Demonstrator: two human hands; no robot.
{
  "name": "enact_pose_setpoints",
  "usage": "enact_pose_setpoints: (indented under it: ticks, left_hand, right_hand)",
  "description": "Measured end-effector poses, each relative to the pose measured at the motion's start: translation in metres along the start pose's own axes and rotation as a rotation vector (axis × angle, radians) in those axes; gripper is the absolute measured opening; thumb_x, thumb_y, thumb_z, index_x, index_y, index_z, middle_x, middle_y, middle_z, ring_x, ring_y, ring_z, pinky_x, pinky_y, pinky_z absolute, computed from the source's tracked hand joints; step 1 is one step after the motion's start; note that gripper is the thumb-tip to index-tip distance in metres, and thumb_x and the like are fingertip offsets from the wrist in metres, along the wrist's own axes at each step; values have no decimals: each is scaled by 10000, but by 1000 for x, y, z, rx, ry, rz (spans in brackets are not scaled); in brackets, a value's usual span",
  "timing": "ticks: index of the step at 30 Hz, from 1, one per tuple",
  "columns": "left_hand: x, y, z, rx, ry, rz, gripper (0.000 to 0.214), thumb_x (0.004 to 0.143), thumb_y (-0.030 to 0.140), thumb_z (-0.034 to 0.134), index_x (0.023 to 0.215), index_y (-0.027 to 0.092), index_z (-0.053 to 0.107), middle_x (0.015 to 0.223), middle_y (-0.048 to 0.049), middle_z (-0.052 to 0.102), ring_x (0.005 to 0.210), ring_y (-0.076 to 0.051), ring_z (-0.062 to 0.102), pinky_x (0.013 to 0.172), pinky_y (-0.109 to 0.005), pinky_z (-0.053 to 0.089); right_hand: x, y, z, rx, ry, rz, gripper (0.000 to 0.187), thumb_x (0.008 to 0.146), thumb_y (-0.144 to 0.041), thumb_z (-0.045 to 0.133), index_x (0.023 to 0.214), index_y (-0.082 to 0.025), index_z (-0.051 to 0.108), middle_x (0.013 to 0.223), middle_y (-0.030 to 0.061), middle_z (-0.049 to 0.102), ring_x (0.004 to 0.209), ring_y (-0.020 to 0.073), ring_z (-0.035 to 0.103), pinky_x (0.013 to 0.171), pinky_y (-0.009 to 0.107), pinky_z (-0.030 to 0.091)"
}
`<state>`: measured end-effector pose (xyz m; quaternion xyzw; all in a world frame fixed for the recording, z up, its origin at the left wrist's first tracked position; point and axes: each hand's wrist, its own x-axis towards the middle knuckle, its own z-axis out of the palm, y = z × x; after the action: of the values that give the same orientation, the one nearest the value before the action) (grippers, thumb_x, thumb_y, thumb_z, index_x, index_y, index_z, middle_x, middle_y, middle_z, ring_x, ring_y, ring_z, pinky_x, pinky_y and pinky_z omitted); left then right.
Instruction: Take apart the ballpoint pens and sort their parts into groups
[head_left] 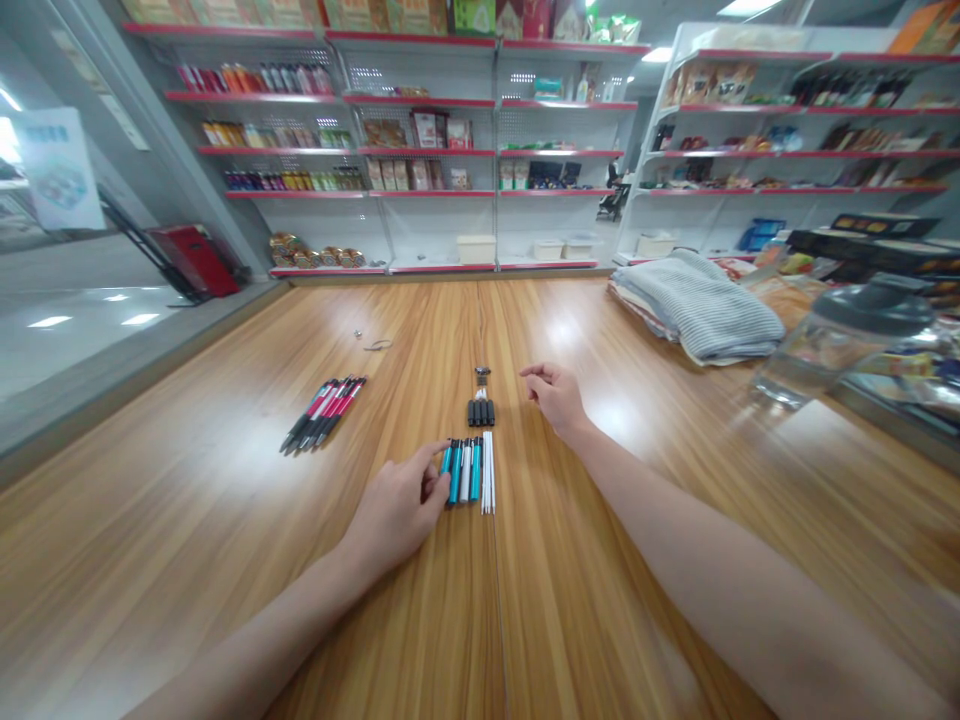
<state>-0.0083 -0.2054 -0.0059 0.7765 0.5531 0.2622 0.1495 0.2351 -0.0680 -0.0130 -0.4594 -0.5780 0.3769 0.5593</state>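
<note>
My left hand rests at the left of a row of teal and white pen barrels. Its index finger and thumb are apart and touch the leftmost teal barrel. Thin white pen refills lie side by side just right of the barrels. Beyond them is a row of short black grips, with small white tips behind. Farther back sit small metal pieces, too tiny to make out fully. My right hand hovers right of these parts, fingers loosely bent and apart, with nothing visible in them.
Several red, white and black pens lie at the left on the wooden table. Behind them are a small ring-like piece and a tiny bit. Folded cloths and a clear jug stand at the right. Stocked shelves line the back.
</note>
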Motion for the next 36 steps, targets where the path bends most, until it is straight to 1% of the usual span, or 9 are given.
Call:
enact_pose_setpoints:
  ticks: [6, 10, 12, 14, 16, 19, 22, 27, 36]
  left_hand:
    - [0, 1, -1, -11, -9, 1, 379, 901, 299, 434, 1256, 178, 488, 666, 22, 541, 587, -138, 514, 602, -253, 385]
    - [-1, 3, -3, -14, -16, 16, 345, 895, 286, 439, 1216, 182, 509, 673, 20, 543, 592, -137, 508, 611, -255, 389]
    - [-1, 4, -4, -16, -17, 19, 330, 895, 280, 438, 1202, 185, 513, 676, 21, 544, 592, -135, 508, 613, -252, 390]
    - [0, 4, -4, -19, -20, 19, 325, 895, 279, 438, 1197, 185, 512, 673, 23, 541, 589, -133, 508, 610, -250, 389]
    - [0, 4, -4, -22, -18, 22, 329, 894, 282, 440, 1199, 180, 510, 668, 23, 538, 583, -132, 509, 605, -250, 387]
    - [0, 4, -4, -25, -19, 26, 329, 891, 280, 444, 1196, 178, 513, 667, 23, 541, 583, -134, 511, 605, -252, 387]
    - [0, 6, -5, -25, -29, 28, 330, 889, 273, 449, 1199, 183, 515, 672, 22, 551, 592, -136, 513, 609, -254, 387]
    - [-1, 8, -7, -8, -44, 44, 337, 900, 271, 439, 1223, 192, 495, 684, 23, 550, 610, -138, 513, 623, -260, 378]
    - [0, 7, -7, -5, -56, 62, 332, 889, 233, 442, 1215, 195, 497, 684, 27, 548, 632, -138, 523, 658, -268, 369]
  right_hand:
    - [-6, -5, 4, -112, -110, -47, 219, 720, -247, 502, 832, -128, 648, 504, -9, 576, 454, 100, 501, 461, 210, 360]
    - [-12, -13, 3, -83, -245, -56, 200, 724, -244, 517, 803, -121, 653, 508, 4, 599, 416, 88, 482, 422, 197, 330]
    - [-17, -18, 2, -54, -340, -51, 189, 724, -237, 523, 783, -117, 656, 510, 11, 609, 408, 88, 489, 410, 192, 329]
    - [-21, -22, 2, -21, -454, -41, 167, 712, -222, 538, 761, -115, 656, 531, 22, 630, 431, 100, 529, 415, 190, 360]
    - [-24, -26, 4, 16, -559, -16, 141, 692, -208, 556, 738, -113, 650, 566, 34, 654, 478, 123, 584, 451, 204, 428]
    - [-29, -30, 8, 41, -648, 20, 115, 672, -193, 573, 712, -111, 644, 594, 45, 673, 535, 153, 637, 540, 258, 519]
    - [-31, -32, 11, 26, -672, 16, 111, 677, -180, 568, 708, -110, 649, 613, 54, 684, 567, 168, 660, 582, 287, 546]
    - [-31, -33, 11, -16, -671, -8, 115, 687, -159, 562, 733, -113, 657, 647, 56, 695, 622, 181, 682, 604, 280, 550]
    - [-29, -33, 12, -11, -686, 9, 107, 683, -160, 575, 729, -105, 655, 653, 63, 698, 629, 194, 684, 616, 296, 556]
